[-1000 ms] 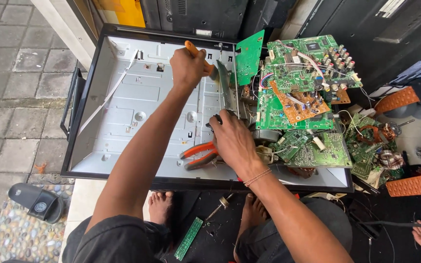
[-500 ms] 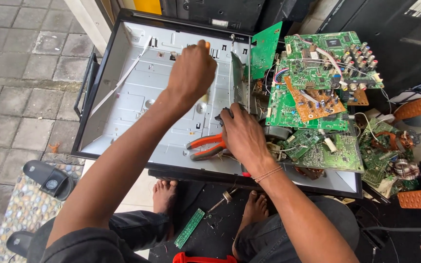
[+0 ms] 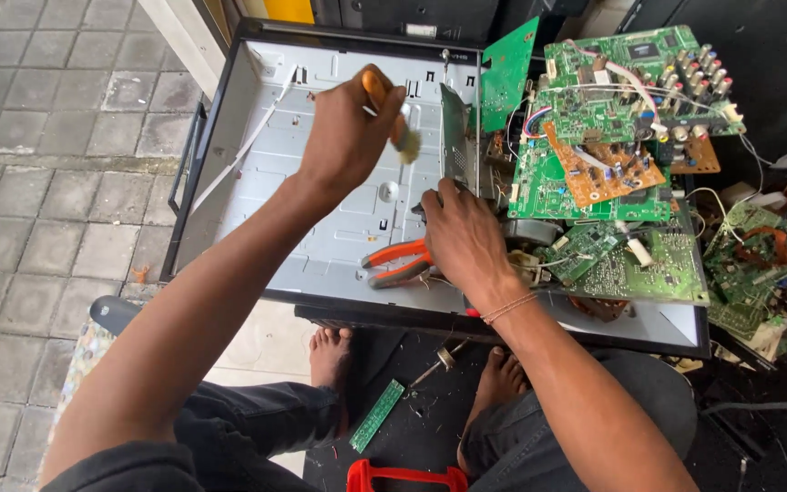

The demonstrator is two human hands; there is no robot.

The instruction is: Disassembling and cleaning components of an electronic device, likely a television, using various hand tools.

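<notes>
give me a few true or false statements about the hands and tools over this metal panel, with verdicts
1. The left hand grips a screwdriver with an orange handle. True.
2. The right hand is raised in the air. False: it rests on the metal panel.
3. Orange-handled pliers lie on the panel beside the right hand. True.
4. The green circuit boards are piled left of the panel. False: they are on the right.

Orange-handled screwdriver (image 3: 392,114), tilted over chassis (image 3: 321,246)
</notes>
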